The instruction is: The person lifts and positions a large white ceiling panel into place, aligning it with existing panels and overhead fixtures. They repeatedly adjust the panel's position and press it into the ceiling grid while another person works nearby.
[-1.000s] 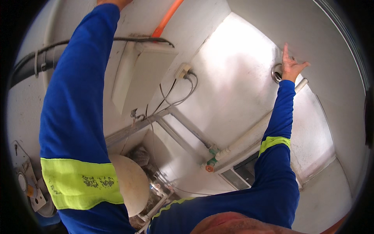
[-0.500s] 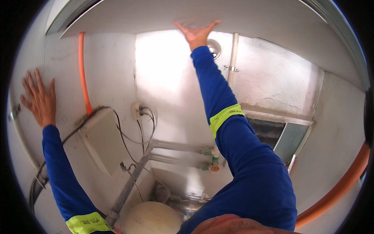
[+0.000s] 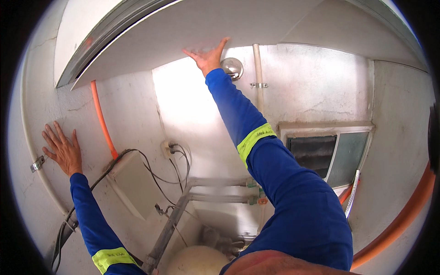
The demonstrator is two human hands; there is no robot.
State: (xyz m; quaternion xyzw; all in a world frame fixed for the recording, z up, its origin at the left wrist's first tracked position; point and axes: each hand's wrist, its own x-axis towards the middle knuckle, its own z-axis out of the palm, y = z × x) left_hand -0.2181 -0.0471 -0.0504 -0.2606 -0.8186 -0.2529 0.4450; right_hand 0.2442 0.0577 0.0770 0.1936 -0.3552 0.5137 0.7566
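Note:
My left hand (image 3: pixel 63 147) lies with spread fingers on the white wall (image 3: pixel 85 117) at the left, between a pale conduit (image 3: pixel 27 117) and an orange conduit (image 3: pixel 101 121). My right hand (image 3: pixel 205 57) is raised open, fingers spread against the white overhead panel (image 3: pixel 256 23). Just right of it is a round steel fitting (image 3: pixel 233 68), and farther right a pale vertical pipe (image 3: pixel 257 59) has a metal clamp (image 3: pixel 259 85). A metal track (image 3: pixel 123 20) runs along the panel's left edge.
Below are a beige box (image 3: pixel 130 181), a socket with plugs (image 3: pixel 166 150), loose black cables, grey pipes (image 3: pixel 220 182) with green valves, and a rounded cream tank (image 3: pixel 197 261). At the right are a small sliding window (image 3: pixel 343 158) and a thick orange conduit (image 3: pixel 403 220).
My left hand, out of view at the top earlier, now rests lower on the left wall. My right hand appears farther left along the panel, and the view has swung to show more of the overhead track.

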